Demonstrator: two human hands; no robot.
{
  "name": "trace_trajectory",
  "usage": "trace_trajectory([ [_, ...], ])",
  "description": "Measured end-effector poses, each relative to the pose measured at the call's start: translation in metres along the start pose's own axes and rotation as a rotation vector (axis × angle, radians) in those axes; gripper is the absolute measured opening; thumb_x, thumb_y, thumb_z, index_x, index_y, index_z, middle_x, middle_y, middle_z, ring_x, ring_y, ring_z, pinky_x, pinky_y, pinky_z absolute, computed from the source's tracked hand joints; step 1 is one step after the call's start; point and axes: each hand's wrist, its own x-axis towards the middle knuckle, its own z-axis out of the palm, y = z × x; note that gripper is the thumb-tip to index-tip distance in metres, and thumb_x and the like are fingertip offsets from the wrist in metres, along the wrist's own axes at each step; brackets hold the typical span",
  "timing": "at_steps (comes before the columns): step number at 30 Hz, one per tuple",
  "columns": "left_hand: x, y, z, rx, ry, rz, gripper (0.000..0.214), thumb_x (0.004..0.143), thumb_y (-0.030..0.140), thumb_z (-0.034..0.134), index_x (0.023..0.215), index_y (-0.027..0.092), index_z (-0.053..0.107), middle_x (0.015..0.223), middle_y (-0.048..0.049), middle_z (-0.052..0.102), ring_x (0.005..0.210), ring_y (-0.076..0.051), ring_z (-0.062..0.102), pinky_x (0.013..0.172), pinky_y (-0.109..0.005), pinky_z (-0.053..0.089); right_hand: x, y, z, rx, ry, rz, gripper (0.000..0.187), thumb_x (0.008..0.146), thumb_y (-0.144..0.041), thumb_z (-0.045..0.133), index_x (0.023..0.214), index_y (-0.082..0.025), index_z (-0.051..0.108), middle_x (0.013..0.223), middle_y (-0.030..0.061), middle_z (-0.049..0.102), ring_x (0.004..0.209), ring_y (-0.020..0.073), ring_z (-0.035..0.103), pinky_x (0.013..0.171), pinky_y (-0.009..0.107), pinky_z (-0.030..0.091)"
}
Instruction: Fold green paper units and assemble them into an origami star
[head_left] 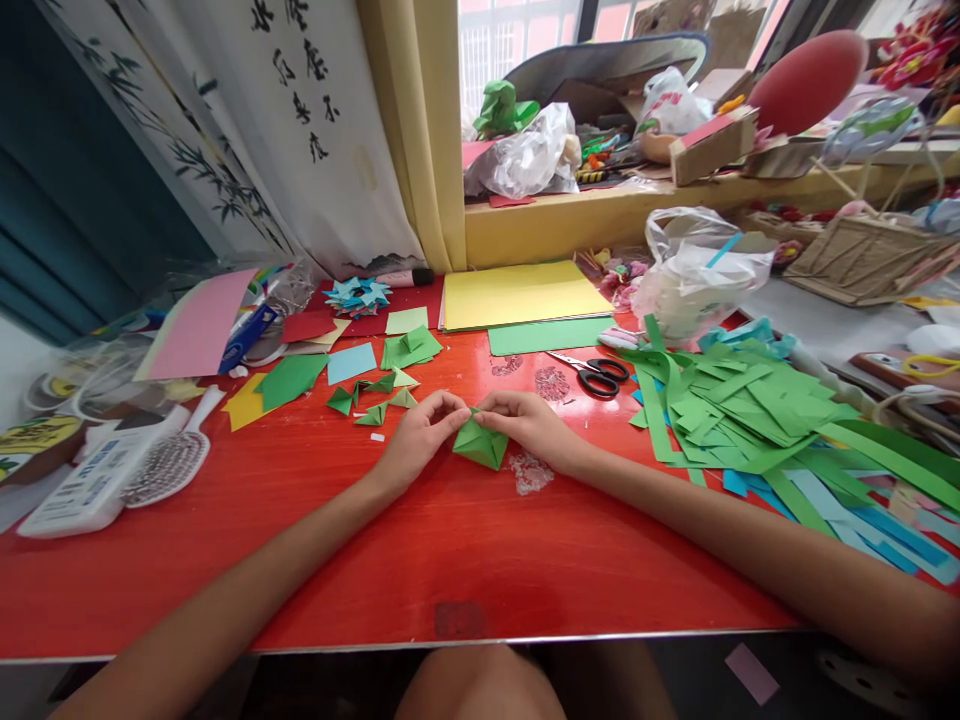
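A small green folded paper (482, 446) with crease lines is held just over the red table, near its middle. My left hand (425, 432) pinches its upper left edge between thumb and fingertips. From the other side, my right hand (534, 428) grips the top edge in the same way, with the fingertips almost touching. Several small folded green triangles (373, 413) lie to the left of my left hand. Scissors with black handles (598, 376) rest behind my right hand, blades partly spread.
Green paper strips (750, 410) are heaped on the right, with blue ones beneath. Yellow sheets (525, 295) lie at the back. A blue folded-paper star (358, 295), a hairbrush (176, 455) and a white bottle (97, 480) are on the left. The red table (337, 590) ends at a front edge.
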Motion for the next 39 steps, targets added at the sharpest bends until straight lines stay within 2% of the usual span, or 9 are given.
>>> trace_trajectory([
  [4,0.001,-0.004,0.000,-0.044,0.011,-0.030,0.019,0.074,0.034,0.056,0.081,0.017,0.051,0.070,0.0018,0.050,0.062,-0.009,0.046,0.052,-0.018,0.037,0.001,0.000,0.000,0.096,0.080,-0.011,0.021,0.076,-0.036,0.055,0.075,-0.015,0.057,0.072,-0.0005,0.057,0.067,0.0107,0.051,0.061,0.022,0.039],
  [7,0.002,-0.006,-0.001,-0.049,0.096,0.003,0.018,0.073,0.031,0.057,0.083,0.018,0.049,0.069,0.0025,0.049,0.061,-0.008,0.046,0.051,-0.017,0.039,0.002,-0.002,0.001,0.188,0.073,0.008,0.023,0.077,-0.039,0.053,0.079,-0.016,0.057,0.073,-0.0007,0.056,0.066,0.0106,0.053,0.060,0.023,0.043],
  [10,0.002,-0.005,-0.001,-0.084,0.138,0.028,0.016,0.074,0.030,0.056,0.082,0.020,0.048,0.070,0.0030,0.048,0.061,-0.008,0.046,0.051,-0.017,0.041,0.002,-0.004,0.001,0.261,0.036,0.049,0.024,0.077,-0.040,0.052,0.081,-0.016,0.055,0.069,-0.0009,0.056,0.055,0.0101,0.054,0.052,0.024,0.046],
  [15,-0.002,0.003,0.000,-0.111,0.056,0.003,0.015,0.077,0.031,0.052,0.081,0.017,0.054,0.080,0.0003,0.052,0.062,-0.008,0.048,0.052,-0.018,0.043,0.000,-0.003,0.000,0.244,0.043,0.061,0.023,0.078,-0.038,0.052,0.082,-0.015,0.052,0.061,-0.0007,0.057,0.043,0.0113,0.056,0.041,0.023,0.045],
  [22,-0.001,0.000,-0.001,-0.077,0.006,0.022,0.019,0.072,0.030,0.059,0.085,0.017,0.055,0.073,0.0018,0.051,0.056,-0.007,0.048,0.051,-0.019,0.043,0.000,-0.004,0.000,0.275,0.024,0.078,0.025,0.077,-0.039,0.053,0.084,-0.016,0.050,0.056,-0.0015,0.059,0.039,0.0107,0.056,0.035,0.018,0.041],
  [26,0.001,-0.003,-0.001,-0.076,0.068,0.063,0.016,0.072,0.028,0.058,0.083,0.018,0.054,0.074,0.0014,0.050,0.058,-0.007,0.048,0.050,-0.018,0.044,0.002,-0.004,0.000,0.320,-0.033,0.081,0.023,0.078,-0.035,0.054,0.089,-0.016,0.050,0.060,-0.0003,0.061,0.046,0.0121,0.060,0.043,0.021,0.048],
  [30,0.003,-0.007,-0.001,-0.131,0.129,0.089,0.018,0.070,0.024,0.060,0.084,0.018,0.048,0.078,0.0012,0.048,0.065,-0.008,0.048,0.049,-0.017,0.045,0.002,-0.004,-0.001,0.325,-0.032,0.072,0.021,0.077,-0.029,0.056,0.092,-0.015,0.053,0.066,0.0008,0.062,0.052,0.0114,0.061,0.050,0.022,0.050],
  [34,0.004,-0.007,-0.001,-0.168,0.105,0.057,0.022,0.069,0.023,0.061,0.085,0.019,0.046,0.077,0.0018,0.048,0.064,-0.009,0.049,0.048,-0.018,0.046,0.002,-0.005,-0.002,0.333,0.008,0.058,0.018,0.074,-0.024,0.057,0.090,-0.015,0.058,0.073,0.0009,0.063,0.053,0.0087,0.059,0.055,0.022,0.050],
  [39,0.003,-0.005,-0.002,-0.109,0.101,0.081,0.012,0.071,0.023,0.058,0.079,0.017,0.052,0.072,0.0025,0.051,0.058,-0.007,0.050,0.055,-0.020,0.045,0.003,-0.004,-0.002,0.356,0.014,0.054,0.017,0.073,-0.019,0.055,0.088,-0.016,0.063,0.078,0.0013,0.064,0.059,0.0086,0.059,0.058,0.023,0.051],
])
